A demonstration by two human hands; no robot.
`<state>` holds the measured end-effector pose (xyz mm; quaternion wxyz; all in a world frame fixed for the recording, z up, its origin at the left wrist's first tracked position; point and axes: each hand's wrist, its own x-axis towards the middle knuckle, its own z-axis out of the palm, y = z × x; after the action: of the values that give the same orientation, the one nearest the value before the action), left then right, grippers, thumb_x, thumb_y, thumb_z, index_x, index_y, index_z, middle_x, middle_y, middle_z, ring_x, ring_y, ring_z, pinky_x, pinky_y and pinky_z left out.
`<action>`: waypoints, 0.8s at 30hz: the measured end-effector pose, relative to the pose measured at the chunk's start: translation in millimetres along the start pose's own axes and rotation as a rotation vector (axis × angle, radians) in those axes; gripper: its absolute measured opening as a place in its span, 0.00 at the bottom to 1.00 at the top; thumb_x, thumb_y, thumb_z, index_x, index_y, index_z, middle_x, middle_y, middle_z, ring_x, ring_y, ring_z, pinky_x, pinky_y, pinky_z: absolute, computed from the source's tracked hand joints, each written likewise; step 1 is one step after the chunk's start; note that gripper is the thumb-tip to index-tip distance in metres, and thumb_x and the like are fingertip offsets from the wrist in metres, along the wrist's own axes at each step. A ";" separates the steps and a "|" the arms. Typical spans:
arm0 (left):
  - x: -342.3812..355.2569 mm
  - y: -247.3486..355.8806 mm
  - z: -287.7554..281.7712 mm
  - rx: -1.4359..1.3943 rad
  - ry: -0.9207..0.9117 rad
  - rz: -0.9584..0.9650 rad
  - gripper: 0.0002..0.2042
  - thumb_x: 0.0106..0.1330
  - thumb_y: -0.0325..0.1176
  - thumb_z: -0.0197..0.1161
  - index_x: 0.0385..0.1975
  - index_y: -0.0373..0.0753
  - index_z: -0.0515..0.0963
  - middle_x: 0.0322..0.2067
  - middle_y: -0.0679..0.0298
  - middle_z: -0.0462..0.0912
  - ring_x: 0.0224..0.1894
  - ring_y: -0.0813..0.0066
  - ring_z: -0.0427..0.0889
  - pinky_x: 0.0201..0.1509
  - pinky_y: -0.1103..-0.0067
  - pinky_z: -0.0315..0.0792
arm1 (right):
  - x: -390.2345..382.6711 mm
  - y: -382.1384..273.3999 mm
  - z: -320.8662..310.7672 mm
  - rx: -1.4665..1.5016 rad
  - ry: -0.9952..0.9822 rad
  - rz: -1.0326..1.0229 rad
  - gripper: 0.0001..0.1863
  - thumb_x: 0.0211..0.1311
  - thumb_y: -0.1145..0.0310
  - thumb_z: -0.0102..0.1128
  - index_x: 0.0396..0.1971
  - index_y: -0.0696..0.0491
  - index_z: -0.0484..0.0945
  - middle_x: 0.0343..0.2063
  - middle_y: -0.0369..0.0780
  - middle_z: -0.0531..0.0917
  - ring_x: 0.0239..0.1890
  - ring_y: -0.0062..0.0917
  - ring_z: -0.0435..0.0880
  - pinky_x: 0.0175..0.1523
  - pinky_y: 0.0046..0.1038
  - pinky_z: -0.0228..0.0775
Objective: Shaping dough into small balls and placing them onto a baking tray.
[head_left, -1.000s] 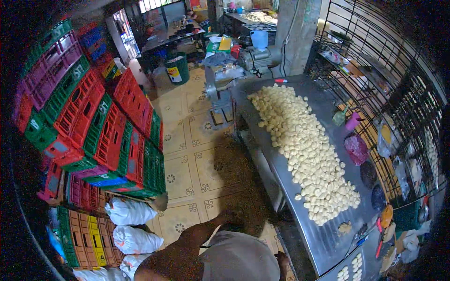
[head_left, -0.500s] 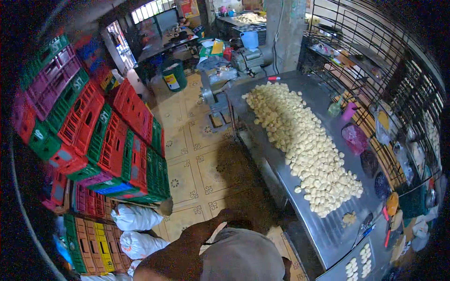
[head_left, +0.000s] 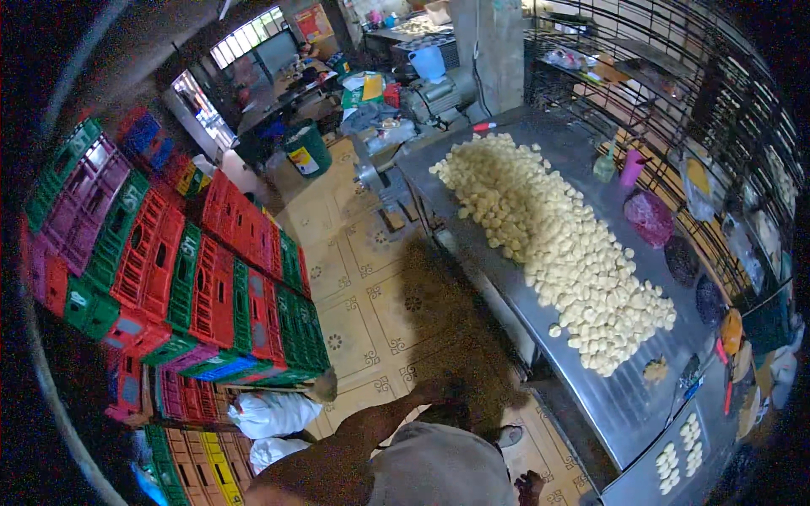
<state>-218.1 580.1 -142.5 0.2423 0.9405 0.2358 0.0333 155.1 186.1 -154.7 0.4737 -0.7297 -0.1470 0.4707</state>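
My left arm reaches forward across my body, and my left hand (head_left: 440, 393) is a dark shape over the shadowed floor; its fingers cannot be made out. Low in the picture, my right hand (head_left: 530, 487) hangs beside my grey-clad body, near the table's front edge, its fingers too dark to read. Neither hand visibly touches anything on the table. A long heap of small pale dough pieces (head_left: 582, 266) covers much of the metal table (head_left: 582, 405). At its near end lies a tray (head_left: 650, 481) with short rows of similar pieces. A small crumbly clump (head_left: 655, 370) sits by the heap.
Stacked red, green and purple crates (head_left: 211, 287) rise on the left, with white sacks (head_left: 274, 413) at their foot. A motor-driven machine (head_left: 439, 97) stands beyond the table. A wire rack (head_left: 658, 143), a pink cup (head_left: 631, 167) and a red-handled tool (head_left: 727, 384) line the right.
The view has swung, so the crates and table sit farther right in the picture. My right hand and a foot now show at the bottom. The dough heap looks unchanged.
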 end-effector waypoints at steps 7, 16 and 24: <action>8.5 -16.3 6.1 -0.123 0.033 0.011 0.34 0.70 0.61 0.57 0.64 0.37 0.76 0.60 0.51 0.81 0.58 0.52 0.82 0.65 0.59 0.73 | -22.9 -139.5 53.2 -0.014 -0.135 0.098 0.09 0.67 0.70 0.59 0.43 0.57 0.81 0.30 0.45 0.82 0.24 0.32 0.81 0.25 0.31 0.74; 63.3 72.5 -68.1 -0.487 -0.312 0.261 0.27 0.71 0.52 0.60 0.61 0.36 0.78 0.57 0.54 0.83 0.55 0.57 0.83 0.63 0.65 0.75 | -93.4 -91.3 8.5 0.385 0.191 0.121 0.09 0.68 0.70 0.61 0.44 0.56 0.82 0.32 0.43 0.83 0.26 0.29 0.82 0.29 0.29 0.77; 147.5 329.2 -48.5 -0.536 -1.031 0.479 0.22 0.72 0.44 0.63 0.58 0.36 0.81 0.55 0.57 0.85 0.52 0.62 0.83 0.62 0.70 0.76 | -251.8 125.7 -23.4 0.824 0.804 0.256 0.09 0.67 0.73 0.57 0.44 0.57 0.82 0.33 0.42 0.83 0.27 0.28 0.82 0.30 0.27 0.77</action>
<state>44.8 415.3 47.8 0.5381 0.7689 -0.1450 -0.3134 16.1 -57.0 -118.6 0.6761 -0.6185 0.3286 0.2290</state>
